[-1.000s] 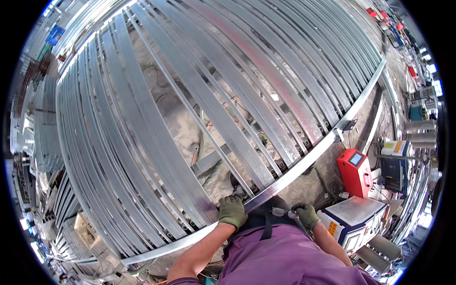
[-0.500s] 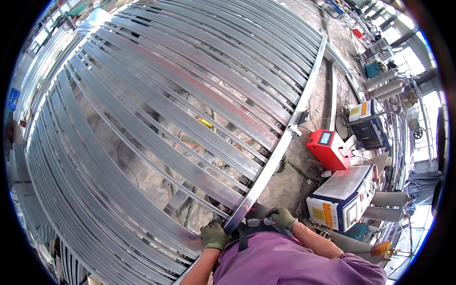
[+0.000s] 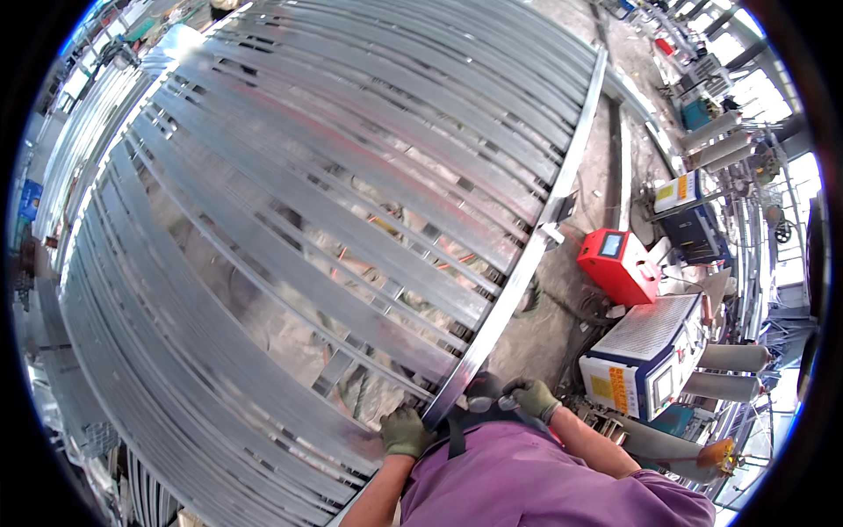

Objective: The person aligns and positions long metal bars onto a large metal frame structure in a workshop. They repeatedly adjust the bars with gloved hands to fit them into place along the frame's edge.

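Observation:
My left hand point(image 3: 405, 432), in an olive-green work glove, is curled over the metal at the near end of the slats, beside the corner of the shiny edge rail point(image 3: 492, 328). Its fingertips are partly hidden. My right hand point(image 3: 532, 400), gloved alike, is closed close to my waist, right of the rail's end. Beside its fingers lies a pair of glasses point(image 3: 480, 404) against dark material; whatever the fingers hold is hidden. Long grey metal slats point(image 3: 351, 299) run from the rail toward the far left, with uneven gaps between them.
Right of the rail stand a red machine with a small screen point(image 3: 617, 266) and a white-and-blue cabinet point(image 3: 645, 351). Another dark blue unit point(image 3: 694, 228) stands behind them. Cables and hoses point(image 3: 378, 220) lie on the floor under the slats. Grey cylinders point(image 3: 733, 357) lie at the right.
The whole view has shifted slightly, with the machines now a little farther right. Both hands keep nearly the same places on the rail end and by the glasses.

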`<state>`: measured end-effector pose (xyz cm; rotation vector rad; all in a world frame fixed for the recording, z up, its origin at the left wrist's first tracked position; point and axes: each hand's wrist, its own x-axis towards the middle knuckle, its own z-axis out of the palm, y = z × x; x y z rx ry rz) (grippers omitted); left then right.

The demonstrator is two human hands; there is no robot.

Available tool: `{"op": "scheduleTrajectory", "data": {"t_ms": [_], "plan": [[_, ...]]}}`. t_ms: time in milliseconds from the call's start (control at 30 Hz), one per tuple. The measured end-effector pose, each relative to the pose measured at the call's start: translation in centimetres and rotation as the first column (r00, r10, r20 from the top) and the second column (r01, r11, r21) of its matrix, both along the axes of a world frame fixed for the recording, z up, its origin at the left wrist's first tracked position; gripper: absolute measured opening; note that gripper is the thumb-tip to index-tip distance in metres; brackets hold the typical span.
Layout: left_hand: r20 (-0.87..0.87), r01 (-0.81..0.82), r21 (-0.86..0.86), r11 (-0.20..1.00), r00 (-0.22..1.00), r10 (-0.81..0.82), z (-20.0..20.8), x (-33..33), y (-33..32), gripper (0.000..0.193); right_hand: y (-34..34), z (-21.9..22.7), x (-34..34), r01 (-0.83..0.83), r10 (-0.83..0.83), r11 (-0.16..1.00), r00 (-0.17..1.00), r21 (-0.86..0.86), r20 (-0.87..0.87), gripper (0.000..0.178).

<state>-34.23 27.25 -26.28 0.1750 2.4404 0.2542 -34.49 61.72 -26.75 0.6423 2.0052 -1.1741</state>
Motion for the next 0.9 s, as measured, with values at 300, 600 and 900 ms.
{"op": "scheduleTrajectory", "data": {"t_ms": [300, 600, 900], "plan": [[-0.06, -0.087, -0.001, 0.996, 0.994, 0.087, 1.5, 1.2, 0.5, 0.084, -0.4, 0.0, -0.1, 0.096, -0.09, 0.991, 0.994, -0.09, 0.069, 0.024], [-0.033, -0.354, 0.128, 0.926, 0.932, 0.361, 2.1, 2.5, 1.0, 0.066, 2.4, -0.3, 0.5, -0.121, 0.122, 0.992, 0.991, -0.024, 0.057, 0.027], [-0.064, -0.364, 0.234, 0.901, 0.919, 0.388, -1.0, 0.9, 3.0, 0.051, 4.9, 0.0, -0.1, -0.162, 0.164, 0.983, 0.986, 0.081, -0.021, 0.025]]}}
